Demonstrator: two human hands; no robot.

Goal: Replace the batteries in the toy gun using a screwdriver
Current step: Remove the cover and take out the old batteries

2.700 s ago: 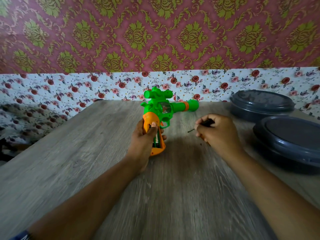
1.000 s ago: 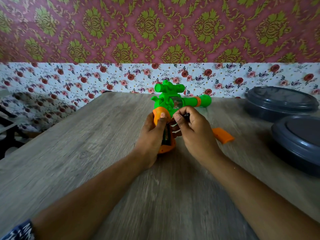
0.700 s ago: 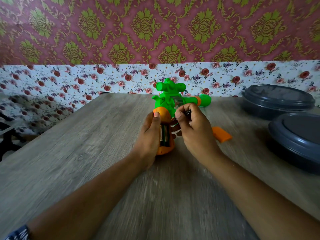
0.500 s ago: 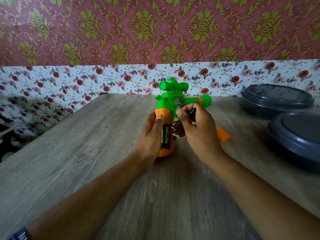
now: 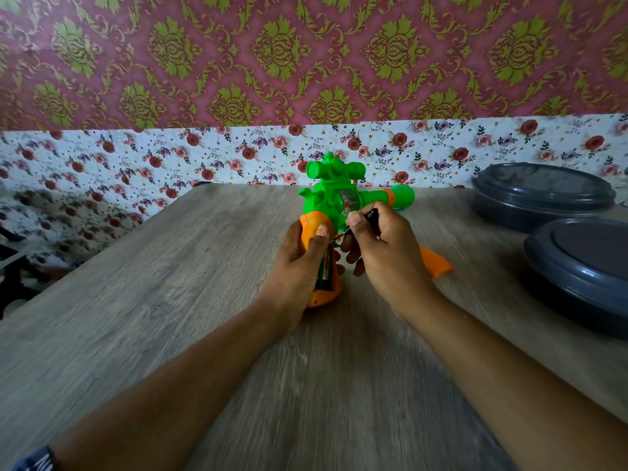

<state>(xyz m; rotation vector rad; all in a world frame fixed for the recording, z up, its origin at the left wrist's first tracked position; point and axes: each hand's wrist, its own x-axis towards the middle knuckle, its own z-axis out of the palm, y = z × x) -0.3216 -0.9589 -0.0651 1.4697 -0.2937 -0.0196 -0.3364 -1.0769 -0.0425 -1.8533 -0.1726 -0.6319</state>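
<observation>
Left hand [image 5: 295,263] grips the toy gun [image 5: 334,205] by its orange handle, standing on the table [image 5: 170,300]. Right hand [image 5: 387,253] pinches a small screwdriver [image 5: 360,222], tip at the open battery slot. Orange cover [image 5: 436,263] lies just right, grey lidded containers [image 5: 543,195] beyond.

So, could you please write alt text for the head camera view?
A left hand holds a green-and-orange toy gun by its open grip while the right hand points a small screwdriver at it. An orange cover lies on the wooden table.
</observation>
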